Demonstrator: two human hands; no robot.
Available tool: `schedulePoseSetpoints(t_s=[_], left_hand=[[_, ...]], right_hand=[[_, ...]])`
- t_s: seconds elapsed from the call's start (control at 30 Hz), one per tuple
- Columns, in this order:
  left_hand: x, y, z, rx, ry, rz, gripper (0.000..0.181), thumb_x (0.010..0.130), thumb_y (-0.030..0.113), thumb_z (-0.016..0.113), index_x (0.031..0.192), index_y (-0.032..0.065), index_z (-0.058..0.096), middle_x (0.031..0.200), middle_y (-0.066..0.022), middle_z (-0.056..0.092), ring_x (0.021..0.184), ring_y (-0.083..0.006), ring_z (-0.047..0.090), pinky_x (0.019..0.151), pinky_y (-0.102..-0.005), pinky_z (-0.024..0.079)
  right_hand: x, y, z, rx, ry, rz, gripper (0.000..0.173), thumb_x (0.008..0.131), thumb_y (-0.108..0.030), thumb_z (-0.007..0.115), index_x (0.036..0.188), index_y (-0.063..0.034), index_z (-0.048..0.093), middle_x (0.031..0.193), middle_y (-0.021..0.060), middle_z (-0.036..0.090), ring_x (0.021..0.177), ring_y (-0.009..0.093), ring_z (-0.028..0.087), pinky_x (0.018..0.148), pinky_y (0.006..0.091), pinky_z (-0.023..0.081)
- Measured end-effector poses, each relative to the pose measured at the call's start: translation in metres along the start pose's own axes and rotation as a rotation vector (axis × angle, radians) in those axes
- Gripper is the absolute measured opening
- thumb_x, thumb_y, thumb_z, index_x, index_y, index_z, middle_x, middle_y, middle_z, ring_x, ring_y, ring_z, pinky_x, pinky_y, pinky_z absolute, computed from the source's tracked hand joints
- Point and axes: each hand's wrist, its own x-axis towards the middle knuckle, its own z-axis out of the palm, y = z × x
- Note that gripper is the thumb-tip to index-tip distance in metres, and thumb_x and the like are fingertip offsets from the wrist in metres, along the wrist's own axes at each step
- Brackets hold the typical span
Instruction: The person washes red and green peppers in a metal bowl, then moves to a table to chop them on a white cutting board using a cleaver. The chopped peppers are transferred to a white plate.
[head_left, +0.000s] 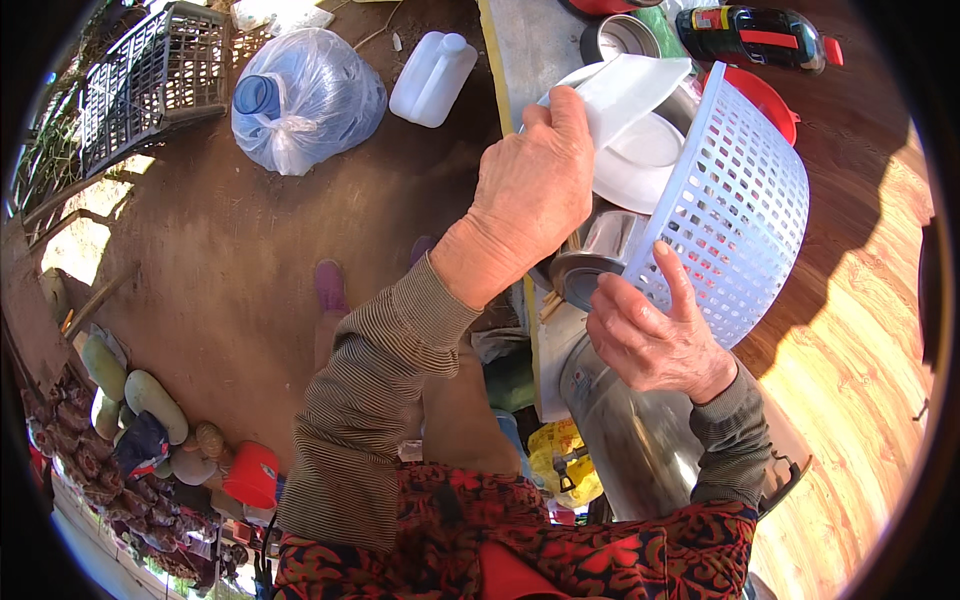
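A light-blue plastic colander basket (739, 202) stands tilted on its side, its opening facing left. My right hand (660, 330) grips its lower rim with the fingers. My left hand (532, 187) holds a thin white piece, maybe a plastic dish or lid (634, 90), at the basket's mouth. Behind it are white plates (641, 165) and a metal cup or pot (600, 251), partly inside the basket. Chopsticks (551, 306) poke out below the metal vessel. The fingertips of my left hand are partly hidden.
A large steel pot (637, 435) stands below the basket. A dark sauce bottle (750, 37), a red plastic strainer or bowl (765, 101) and a steel bowl (621, 37) lie beyond. At left are a bagged water jug (322, 97), a white canister (433, 79), a black crate (157, 82) and gourds (156, 405).
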Motion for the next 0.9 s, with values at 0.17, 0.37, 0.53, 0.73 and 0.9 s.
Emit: schedulePoseSetpoints(t_s=[0.17,0.37,0.53,0.73,0.9], left_hand=[[-0.008,-0.017,-0.058,-0.756,0.149,-0.215,0.027,0.081,0.002,0.048,0.103,-0.0124,0.044,0.087,-0.0275,0.061,0.064,-0.0356,0.067,0.047,-0.0394,0.057],[-0.072,-0.046,-0.122,-1.329,0.263,-0.439,0.034,0.084,0.002,0.046,0.117,-0.0074,0.051,0.103,-0.0163,0.062,0.082,-0.0255,0.068,0.051,-0.0381,0.061],[-0.137,-0.063,-0.159,-1.483,0.371,-0.535,0.026,0.084,0.000,0.051,0.110,0.0045,0.050,0.103,-0.0130,0.060,0.086,-0.0270,0.068,0.050,-0.0398,0.060],[-0.221,-0.075,-0.209,-1.590,0.537,-0.579,0.023,0.086,0.001,0.055,0.104,0.0137,0.049,0.104,-0.0115,0.060,0.087,-0.0275,0.068,0.047,-0.0392,0.059],[-0.316,-0.094,-0.269,-1.637,0.619,-0.602,0.030,0.087,0.006,0.061,0.115,0.0082,0.053,0.095,-0.0088,0.065,0.076,-0.0207,0.068,0.044,-0.0346,0.057]], right_hand=[[0.013,0.001,0.009,0.019,-0.056,-0.042,0.022,0.065,-0.021,0.061,0.083,-0.0101,0.069,0.101,0.0039,0.061,0.116,0.022,0.051,0.106,0.0644,0.034],[0.052,-0.005,0.034,-0.048,-0.110,-0.096,0.020,0.068,-0.020,0.061,0.082,-0.0076,0.069,0.099,0.0067,0.061,0.116,0.025,0.049,0.108,0.0636,0.030],[0.070,-0.014,0.062,-0.050,-0.189,-0.098,0.016,0.072,-0.018,0.059,0.077,-0.0072,0.070,0.103,0.0100,0.062,0.119,0.027,0.046,0.109,0.0645,0.026],[0.090,-0.037,0.047,-0.100,-0.500,-0.037,0.034,0.084,-0.012,0.055,0.117,-0.0102,0.060,0.131,0.0159,0.049,0.131,0.033,0.037,0.108,0.0590,0.025],[0.122,-0.091,0.002,0.037,-0.397,0.025,0.045,0.068,-0.017,0.074,0.111,-0.0131,0.062,0.128,0.0136,0.050,0.126,0.033,0.041,0.105,0.0551,0.030]])
